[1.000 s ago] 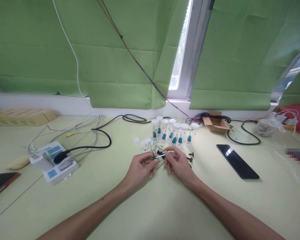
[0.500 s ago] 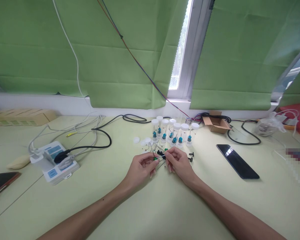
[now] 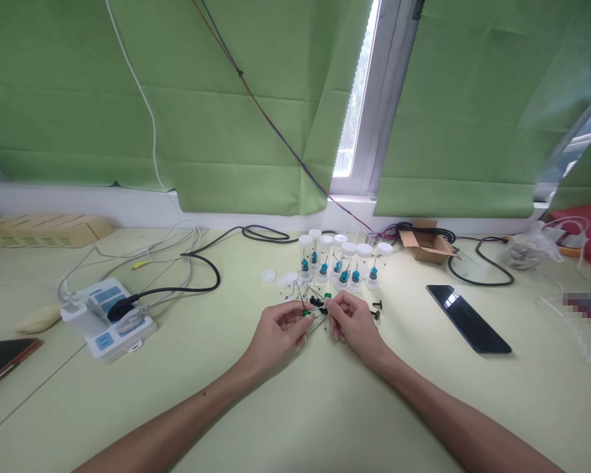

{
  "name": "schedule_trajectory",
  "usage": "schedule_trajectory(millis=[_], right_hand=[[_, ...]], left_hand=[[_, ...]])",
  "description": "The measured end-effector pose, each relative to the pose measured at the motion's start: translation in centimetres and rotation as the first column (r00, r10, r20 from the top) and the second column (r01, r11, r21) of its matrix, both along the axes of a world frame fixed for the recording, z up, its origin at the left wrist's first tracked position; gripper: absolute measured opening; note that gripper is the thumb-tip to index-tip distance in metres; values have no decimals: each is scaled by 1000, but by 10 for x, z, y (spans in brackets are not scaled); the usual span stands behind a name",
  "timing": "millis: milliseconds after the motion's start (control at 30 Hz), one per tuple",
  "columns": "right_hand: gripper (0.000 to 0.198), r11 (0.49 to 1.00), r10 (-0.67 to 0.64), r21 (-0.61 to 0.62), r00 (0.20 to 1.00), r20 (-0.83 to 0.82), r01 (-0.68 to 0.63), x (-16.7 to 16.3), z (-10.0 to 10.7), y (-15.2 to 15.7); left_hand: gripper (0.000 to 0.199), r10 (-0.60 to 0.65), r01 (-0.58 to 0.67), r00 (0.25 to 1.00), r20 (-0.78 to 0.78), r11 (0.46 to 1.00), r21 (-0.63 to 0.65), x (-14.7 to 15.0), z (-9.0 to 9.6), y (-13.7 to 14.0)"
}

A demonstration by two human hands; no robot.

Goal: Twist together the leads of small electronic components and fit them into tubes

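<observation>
Partly, the left fingers hide the green piece they hold.

Green piece half-hidden; left forearm cut off

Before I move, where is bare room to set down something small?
The table looks free between the left forearm and the power strip, between the right forearm and the black phone, and between both forearms. It is crowded between and just beyond the left hand and right hand: loose black parts, then white-capped tubes.
</observation>
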State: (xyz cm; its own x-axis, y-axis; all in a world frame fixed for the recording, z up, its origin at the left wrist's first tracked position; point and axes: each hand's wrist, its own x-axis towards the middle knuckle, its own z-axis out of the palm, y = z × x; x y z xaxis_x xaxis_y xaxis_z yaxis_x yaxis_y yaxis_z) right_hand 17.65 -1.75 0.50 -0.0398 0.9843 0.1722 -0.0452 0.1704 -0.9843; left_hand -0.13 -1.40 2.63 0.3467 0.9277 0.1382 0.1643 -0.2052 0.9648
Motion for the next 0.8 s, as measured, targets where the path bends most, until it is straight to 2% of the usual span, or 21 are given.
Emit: schedule_trajectory(millis=[267, 500, 800], right_hand=[[37, 1000, 8, 10, 1000, 19, -8, 1, -1, 0], [40, 997, -19, 71, 996, 82, 13, 2, -3, -1], [42, 995, -32, 98, 986, 165, 16, 2, 2, -3]], left_hand=[[25, -3, 3, 1000, 8, 1000, -1, 1, 0, 0], [24, -33, 57, 986, 166, 987, -147, 1, 4, 1], [25, -73, 145, 956, 285, 959, -242, -3, -4, 7]])
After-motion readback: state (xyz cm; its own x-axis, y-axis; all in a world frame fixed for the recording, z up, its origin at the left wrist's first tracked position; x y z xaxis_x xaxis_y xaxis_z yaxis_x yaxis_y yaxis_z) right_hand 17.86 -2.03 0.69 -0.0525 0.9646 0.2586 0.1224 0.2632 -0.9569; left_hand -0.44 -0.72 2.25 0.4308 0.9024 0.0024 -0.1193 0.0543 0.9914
